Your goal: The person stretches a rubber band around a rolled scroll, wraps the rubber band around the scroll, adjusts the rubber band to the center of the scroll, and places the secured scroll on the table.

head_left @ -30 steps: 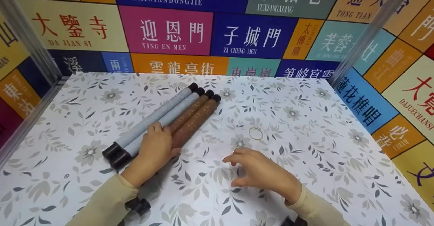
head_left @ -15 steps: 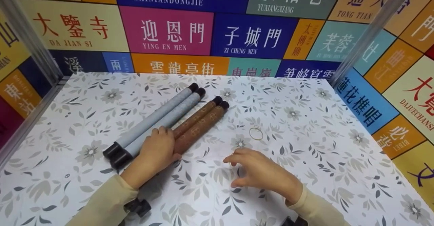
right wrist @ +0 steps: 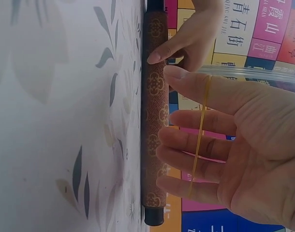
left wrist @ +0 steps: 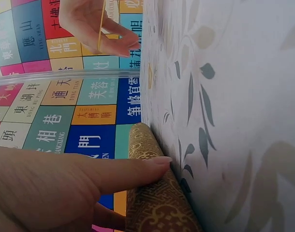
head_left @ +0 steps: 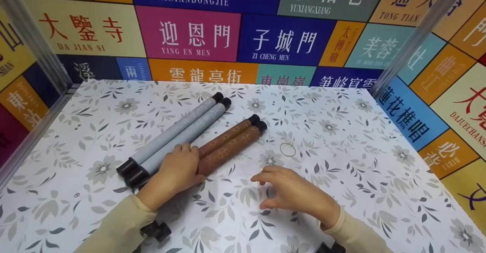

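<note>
Two brown rolls [head_left: 229,146] lie right of the two grey rolls [head_left: 171,133], their long sides slanting away and rightward. They sit farther from the grey rolls than a moment ago. The left hand [head_left: 178,171] curls its fingers round them. Farther right of the grey rolls, the right hand [head_left: 296,192] has its fingers apart, a stretched yellow band [right wrist: 199,135] around them. A yellow ring [head_left: 280,148] lies right of the grey rolls too.

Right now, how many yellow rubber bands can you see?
2. The loose band lies on the patterned table, beyond the right hand; the stretched band runs across that hand. Others could be hidden.
</note>
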A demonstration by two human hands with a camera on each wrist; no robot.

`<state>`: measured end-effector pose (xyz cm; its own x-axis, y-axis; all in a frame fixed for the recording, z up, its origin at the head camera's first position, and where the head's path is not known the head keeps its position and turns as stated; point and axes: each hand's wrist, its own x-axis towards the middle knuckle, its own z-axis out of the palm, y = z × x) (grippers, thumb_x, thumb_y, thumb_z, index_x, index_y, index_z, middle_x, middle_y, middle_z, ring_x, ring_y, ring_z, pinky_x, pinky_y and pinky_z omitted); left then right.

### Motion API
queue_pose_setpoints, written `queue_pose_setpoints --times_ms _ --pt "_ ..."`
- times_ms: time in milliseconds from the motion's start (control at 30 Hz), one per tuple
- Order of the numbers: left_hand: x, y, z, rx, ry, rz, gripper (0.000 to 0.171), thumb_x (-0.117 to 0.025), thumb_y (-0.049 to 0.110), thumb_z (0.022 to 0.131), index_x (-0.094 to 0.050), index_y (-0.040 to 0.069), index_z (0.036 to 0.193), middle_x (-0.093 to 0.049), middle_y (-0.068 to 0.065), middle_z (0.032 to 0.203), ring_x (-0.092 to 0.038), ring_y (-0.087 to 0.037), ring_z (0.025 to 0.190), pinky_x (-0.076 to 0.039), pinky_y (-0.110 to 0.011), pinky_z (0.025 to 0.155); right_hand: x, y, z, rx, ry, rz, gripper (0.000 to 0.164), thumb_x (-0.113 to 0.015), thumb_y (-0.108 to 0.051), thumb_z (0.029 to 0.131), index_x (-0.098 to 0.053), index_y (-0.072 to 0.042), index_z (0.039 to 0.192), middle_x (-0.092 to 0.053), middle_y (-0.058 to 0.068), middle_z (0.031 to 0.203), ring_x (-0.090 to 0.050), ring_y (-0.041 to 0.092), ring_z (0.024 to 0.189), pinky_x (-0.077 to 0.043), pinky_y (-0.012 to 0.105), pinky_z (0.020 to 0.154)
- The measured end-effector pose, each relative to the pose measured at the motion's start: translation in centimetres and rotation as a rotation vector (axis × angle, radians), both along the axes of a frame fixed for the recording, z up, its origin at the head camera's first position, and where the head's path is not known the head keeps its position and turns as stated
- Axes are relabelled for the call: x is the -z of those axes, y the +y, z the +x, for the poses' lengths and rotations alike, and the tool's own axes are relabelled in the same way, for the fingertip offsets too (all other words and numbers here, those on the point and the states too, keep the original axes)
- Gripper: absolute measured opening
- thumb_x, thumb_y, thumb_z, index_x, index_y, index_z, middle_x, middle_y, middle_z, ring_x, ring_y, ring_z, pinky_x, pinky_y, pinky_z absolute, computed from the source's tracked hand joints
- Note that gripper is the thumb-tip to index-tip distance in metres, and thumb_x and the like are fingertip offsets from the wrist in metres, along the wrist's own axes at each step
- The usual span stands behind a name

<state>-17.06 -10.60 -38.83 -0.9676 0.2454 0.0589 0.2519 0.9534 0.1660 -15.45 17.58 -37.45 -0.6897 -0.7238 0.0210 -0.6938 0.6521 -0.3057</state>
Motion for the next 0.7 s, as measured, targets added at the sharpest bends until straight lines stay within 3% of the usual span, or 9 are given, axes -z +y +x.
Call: queue_pose_setpoints --times_ms 533,700 --pt "1.2 1.2 -1.7 -0.055 -0.092 0.029 0.083 -0.071 0.052 0.075 -0.046 -0.009 0.125 -0.053 -0.024 0.115 -0.052 -0.04 0.106 -0.049 -0.056 0.079 0.0 -0.1 -0.4 -0.016 0.008 0.004 0.056 -0.079 -0.038 0.07 -0.063 -0.015 0.118 -0.064 0.001 0.104 -0.059 0.017 0.094 -0.049 0.031 0.086" --pt "1.2 2.0 -2.3 -0.05 -0.078 0.062 0.08 -0.071 0.053 0.074 -0.049 -0.008 0.122 -0.055 -0.023 0.113 -0.053 -0.039 0.104 -0.05 -0.054 0.078 0.4 0.2 -0.5 0.002 0.024 -0.011 0.055 -0.079 -0.037 0.07 -0.064 -0.015 0.118 -0.064 0.0 0.106 -0.059 0.015 0.094 -0.049 0.029 0.086"
